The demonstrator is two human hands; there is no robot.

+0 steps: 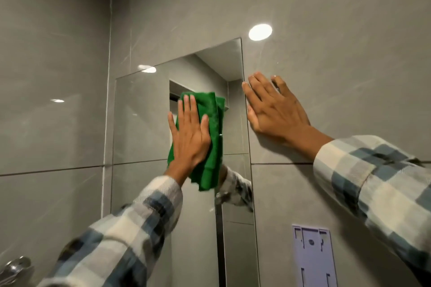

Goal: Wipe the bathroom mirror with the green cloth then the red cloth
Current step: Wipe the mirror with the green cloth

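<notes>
green cloth [211,137] flat against mirror [140,119]

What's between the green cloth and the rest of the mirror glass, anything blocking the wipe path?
Nothing visible. The left hand presses the green cloth flat on the mirror, and the glass around it is bare. The right hand rests on the wall tile just past the mirror's right edge, off the glass.
</notes>
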